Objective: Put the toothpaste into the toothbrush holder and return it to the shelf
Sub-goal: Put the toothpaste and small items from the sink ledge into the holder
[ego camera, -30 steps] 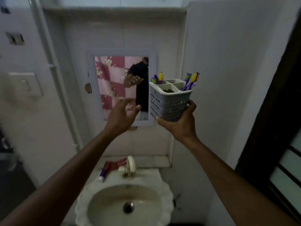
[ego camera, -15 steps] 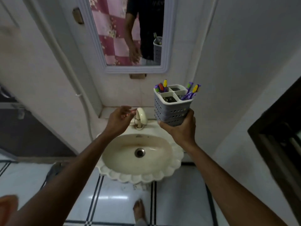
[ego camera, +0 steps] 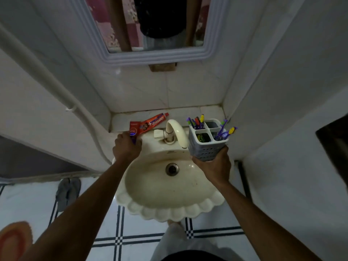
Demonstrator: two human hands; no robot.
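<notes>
A red toothpaste tube (ego camera: 149, 123) lies on the ledge behind the sink, its cap pointing up and right. My left hand (ego camera: 126, 147) is closed on the tube's flat bottom end at the sink's back left. My right hand (ego camera: 213, 169) grips the grey slotted toothbrush holder (ego camera: 206, 144) from below, holding it upright over the sink's right rim. The holder has four compartments; purple and yellow toothbrushes stick out of its back left and right ones.
A cream scalloped sink (ego camera: 169, 187) with a curved tap (ego camera: 177, 133) sits between my hands. A framed mirror (ego camera: 156, 53) hangs above. White walls close in on both sides. Sandals (ego camera: 67, 193) lie on the tiled floor at left.
The view has tilted down from the mirror to the sink. My left hand dropped and closed on the toothpaste tube's end. My right hand lowered the holder beside the tap.
</notes>
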